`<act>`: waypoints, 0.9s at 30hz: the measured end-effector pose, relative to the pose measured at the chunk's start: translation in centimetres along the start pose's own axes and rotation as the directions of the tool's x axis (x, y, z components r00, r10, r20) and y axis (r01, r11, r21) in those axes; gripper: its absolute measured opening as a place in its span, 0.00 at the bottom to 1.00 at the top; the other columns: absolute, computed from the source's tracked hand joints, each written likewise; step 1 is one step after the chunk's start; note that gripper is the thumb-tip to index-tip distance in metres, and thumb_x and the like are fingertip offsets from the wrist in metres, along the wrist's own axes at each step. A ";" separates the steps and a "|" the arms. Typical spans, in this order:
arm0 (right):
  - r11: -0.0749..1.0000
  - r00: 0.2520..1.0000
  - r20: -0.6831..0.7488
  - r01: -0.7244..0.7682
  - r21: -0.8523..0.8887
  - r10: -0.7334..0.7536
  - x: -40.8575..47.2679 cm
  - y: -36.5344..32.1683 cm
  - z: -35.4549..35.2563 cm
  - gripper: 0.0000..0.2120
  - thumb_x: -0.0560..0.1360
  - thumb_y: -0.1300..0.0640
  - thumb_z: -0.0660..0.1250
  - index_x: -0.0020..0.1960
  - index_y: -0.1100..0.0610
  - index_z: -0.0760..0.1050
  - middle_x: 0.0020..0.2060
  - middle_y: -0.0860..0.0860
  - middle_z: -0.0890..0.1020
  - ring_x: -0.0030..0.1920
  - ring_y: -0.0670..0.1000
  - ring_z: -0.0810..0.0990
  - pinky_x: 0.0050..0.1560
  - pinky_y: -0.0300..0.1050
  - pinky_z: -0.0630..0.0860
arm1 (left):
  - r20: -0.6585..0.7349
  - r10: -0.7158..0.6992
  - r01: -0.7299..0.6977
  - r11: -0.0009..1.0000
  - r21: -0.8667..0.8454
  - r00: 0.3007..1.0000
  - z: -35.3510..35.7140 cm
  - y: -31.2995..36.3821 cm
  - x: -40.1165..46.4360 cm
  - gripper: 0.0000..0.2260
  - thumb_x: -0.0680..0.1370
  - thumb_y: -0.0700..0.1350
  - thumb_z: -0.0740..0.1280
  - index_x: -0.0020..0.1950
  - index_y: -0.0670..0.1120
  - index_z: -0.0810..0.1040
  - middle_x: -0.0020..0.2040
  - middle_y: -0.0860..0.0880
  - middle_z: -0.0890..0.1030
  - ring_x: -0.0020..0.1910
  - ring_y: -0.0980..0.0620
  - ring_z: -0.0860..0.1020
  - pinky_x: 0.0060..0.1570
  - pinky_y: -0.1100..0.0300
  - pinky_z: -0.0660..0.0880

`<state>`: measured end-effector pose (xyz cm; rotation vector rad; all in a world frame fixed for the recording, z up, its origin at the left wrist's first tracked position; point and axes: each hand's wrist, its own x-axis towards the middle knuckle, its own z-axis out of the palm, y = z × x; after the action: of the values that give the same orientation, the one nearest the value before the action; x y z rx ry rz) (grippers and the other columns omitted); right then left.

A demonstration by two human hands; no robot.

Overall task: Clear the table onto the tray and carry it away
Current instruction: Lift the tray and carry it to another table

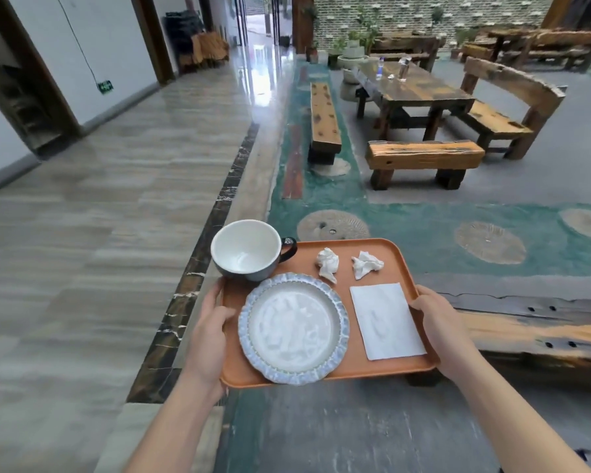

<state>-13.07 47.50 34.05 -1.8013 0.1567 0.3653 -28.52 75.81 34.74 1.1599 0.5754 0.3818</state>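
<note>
While both hands grip its side rims, the tray (382, 368) hangs above open floor.

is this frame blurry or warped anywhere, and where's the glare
Head view: the orange tray, plate and cup read fairly sharp, while the floor at the left and bottom edges smears with motion blur. Head view: wide-angle distortion bends the doorframes and benches outward. Head view: daylight glare streaks the polished floor near the far doorway; shadows on the tray are soft.
</note>
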 end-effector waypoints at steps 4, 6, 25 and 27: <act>0.999 1.000 0.010 -0.003 -0.054 0.004 3.0 -1.5 1.9 0.13 0.78 0.57 0.55 0.47 0.48 0.78 0.33 0.42 0.85 0.35 0.49 0.85 0.27 0.40 0.75 | -0.052 -0.031 0.031 1.000 -0.002 0.998 -0.3 -0.2 3.3 0.18 0.80 0.38 0.59 0.64 0.53 0.79 0.56 0.45 0.87 0.50 0.46 0.87 0.45 0.50 0.83; 0.997 1.000 -0.015 -0.007 -0.080 0.006 4.9 -2.3 2.5 0.13 0.80 0.57 0.55 0.44 0.47 0.77 0.33 0.43 0.83 0.39 0.48 0.83 0.31 0.41 0.74 | -0.072 -0.049 0.049 0.999 -0.010 0.996 0.2 -0.2 5.3 0.16 0.80 0.38 0.60 0.64 0.51 0.78 0.53 0.44 0.87 0.47 0.47 0.87 0.45 0.49 0.82; 1.000 0.998 -0.058 -0.001 0.015 0.002 28.9 -12.9 5.0 0.20 0.75 0.62 0.54 0.40 0.46 0.81 0.29 0.44 0.83 0.25 0.44 0.81 0.23 0.40 0.77 | 0.086 -0.043 0.035 0.995 0.090 0.995 11.6 4.0 34.2 0.20 0.81 0.36 0.58 0.66 0.56 0.75 0.45 0.56 0.88 0.44 0.55 0.87 0.35 0.59 0.82; 1.000 0.998 -0.067 -0.002 0.014 0.003 31.5 -14.0 6.0 0.20 0.75 0.62 0.54 0.40 0.45 0.81 0.29 0.44 0.83 0.26 0.43 0.81 0.22 0.38 0.76 | 0.110 -0.045 0.036 0.996 0.082 0.993 12.1 4.6 37.4 0.20 0.81 0.36 0.59 0.64 0.58 0.75 0.46 0.56 0.88 0.45 0.54 0.87 0.35 0.60 0.82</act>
<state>19.71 59.61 35.28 -1.8007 0.2077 0.3048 8.67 89.47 33.96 1.2359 0.5194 0.2596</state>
